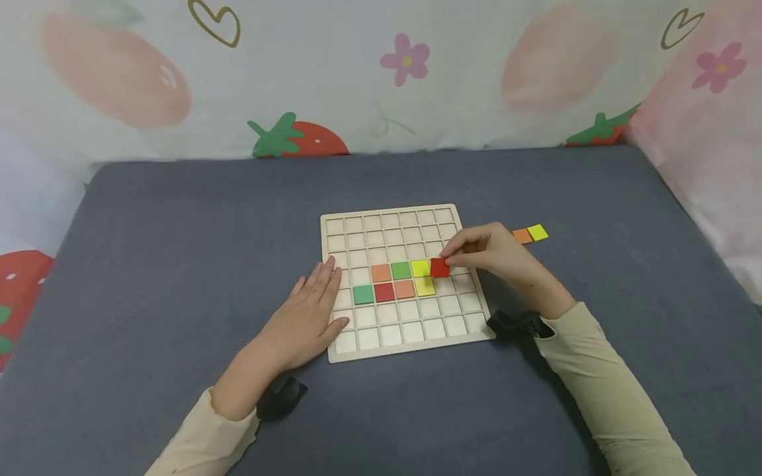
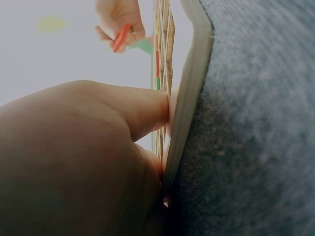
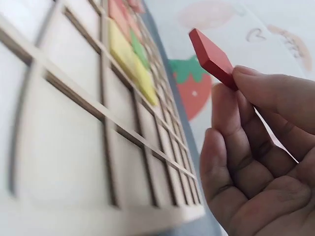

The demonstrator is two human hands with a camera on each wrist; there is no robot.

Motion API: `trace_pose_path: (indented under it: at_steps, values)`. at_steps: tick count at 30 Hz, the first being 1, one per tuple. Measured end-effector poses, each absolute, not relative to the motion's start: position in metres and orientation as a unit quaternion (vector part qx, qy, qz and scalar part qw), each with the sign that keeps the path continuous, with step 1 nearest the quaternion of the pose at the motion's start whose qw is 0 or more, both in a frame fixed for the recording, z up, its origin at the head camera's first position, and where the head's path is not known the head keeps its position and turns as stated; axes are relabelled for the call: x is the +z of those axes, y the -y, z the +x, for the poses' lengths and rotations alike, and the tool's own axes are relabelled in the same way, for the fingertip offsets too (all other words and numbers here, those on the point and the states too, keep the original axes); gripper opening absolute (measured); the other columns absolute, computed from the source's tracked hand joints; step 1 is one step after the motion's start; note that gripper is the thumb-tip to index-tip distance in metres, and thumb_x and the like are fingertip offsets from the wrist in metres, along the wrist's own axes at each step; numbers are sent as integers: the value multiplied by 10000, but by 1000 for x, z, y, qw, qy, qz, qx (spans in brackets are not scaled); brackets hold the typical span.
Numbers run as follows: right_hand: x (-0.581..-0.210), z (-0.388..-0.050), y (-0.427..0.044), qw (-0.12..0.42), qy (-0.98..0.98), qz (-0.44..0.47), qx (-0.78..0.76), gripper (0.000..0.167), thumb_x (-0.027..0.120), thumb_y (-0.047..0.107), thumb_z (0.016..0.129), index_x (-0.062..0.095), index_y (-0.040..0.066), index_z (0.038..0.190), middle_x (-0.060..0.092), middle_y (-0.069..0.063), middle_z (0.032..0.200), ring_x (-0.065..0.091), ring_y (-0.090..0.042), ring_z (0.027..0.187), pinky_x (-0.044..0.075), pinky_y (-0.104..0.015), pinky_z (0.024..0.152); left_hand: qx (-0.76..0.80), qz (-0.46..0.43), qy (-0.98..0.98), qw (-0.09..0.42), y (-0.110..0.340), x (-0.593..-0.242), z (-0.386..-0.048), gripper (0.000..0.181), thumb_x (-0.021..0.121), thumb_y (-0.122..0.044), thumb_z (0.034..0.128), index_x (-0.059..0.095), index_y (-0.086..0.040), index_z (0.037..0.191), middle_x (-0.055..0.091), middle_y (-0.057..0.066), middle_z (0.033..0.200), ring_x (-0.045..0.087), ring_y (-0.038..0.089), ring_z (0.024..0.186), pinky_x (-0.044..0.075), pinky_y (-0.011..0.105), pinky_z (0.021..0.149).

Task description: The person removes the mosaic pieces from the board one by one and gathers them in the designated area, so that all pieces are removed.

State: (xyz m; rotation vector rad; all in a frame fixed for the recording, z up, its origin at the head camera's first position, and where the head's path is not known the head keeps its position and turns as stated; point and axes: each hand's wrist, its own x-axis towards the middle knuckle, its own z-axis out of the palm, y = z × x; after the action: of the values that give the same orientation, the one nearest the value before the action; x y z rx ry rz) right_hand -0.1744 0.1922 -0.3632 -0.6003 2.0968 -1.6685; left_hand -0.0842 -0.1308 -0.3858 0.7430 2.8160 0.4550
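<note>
A pale wooden grid board lies on the cloth, divided into small square cells. Between thumb and fingertips my right hand pinches a red square tile, raised over the board's right part. My left hand lies on the board's left edge with its fingers extended. Two adjacent rows of cells hold tiles: orange, green and yellow in the farther one; teal-green, red, orange and yellow in the nearer one.
Right of the board, partly behind my right hand, an orange tile and a yellow tile lie on the grey cloth. A fabric backdrop printed with strawberries and flowers rises behind the table's far edge.
</note>
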Motion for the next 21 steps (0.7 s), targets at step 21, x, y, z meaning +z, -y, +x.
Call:
trace_pose_path:
  at_steps: [21]
  values:
    - [-356,-186,-240,187,-782,-179,-566,90,677,4,850,709,-23,929,695,-20,861,623,-159,786,520,-277,742,154,252,-951,95,130,-383,-82,713,465,-317,985,121,66,1479,34,194,1561,36,326,1429,139,511,1120]
